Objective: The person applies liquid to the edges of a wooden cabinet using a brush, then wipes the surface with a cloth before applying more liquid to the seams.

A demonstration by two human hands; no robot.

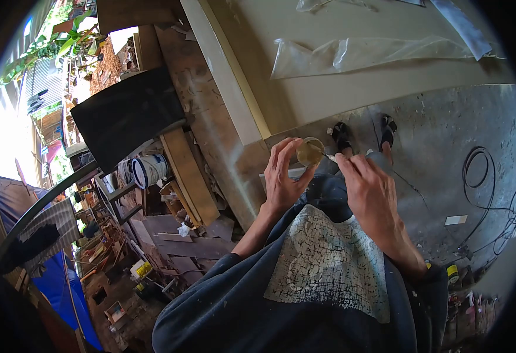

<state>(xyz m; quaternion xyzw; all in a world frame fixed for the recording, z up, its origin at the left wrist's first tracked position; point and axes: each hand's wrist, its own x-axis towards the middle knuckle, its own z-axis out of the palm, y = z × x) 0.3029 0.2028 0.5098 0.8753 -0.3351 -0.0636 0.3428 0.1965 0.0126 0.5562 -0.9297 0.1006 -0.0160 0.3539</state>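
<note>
My left hand is closed round a small round cup, its fingers on one side and thumb on the other. The cup looks see-through, with something yellowish-brown inside. In my right hand is a thin stick-like tool, pinched near its end. The tool's tip reaches the cup's rim; its exact kind is too small to make out. Both hands are held in front of my dark shirt, which has a pale cracked-pattern print.
A large pale panel with a raised edge lies ahead, with clear plastic sheeting on it. Black cable coils on the concrete floor at right. A white bucket, boards and clutter stand at left.
</note>
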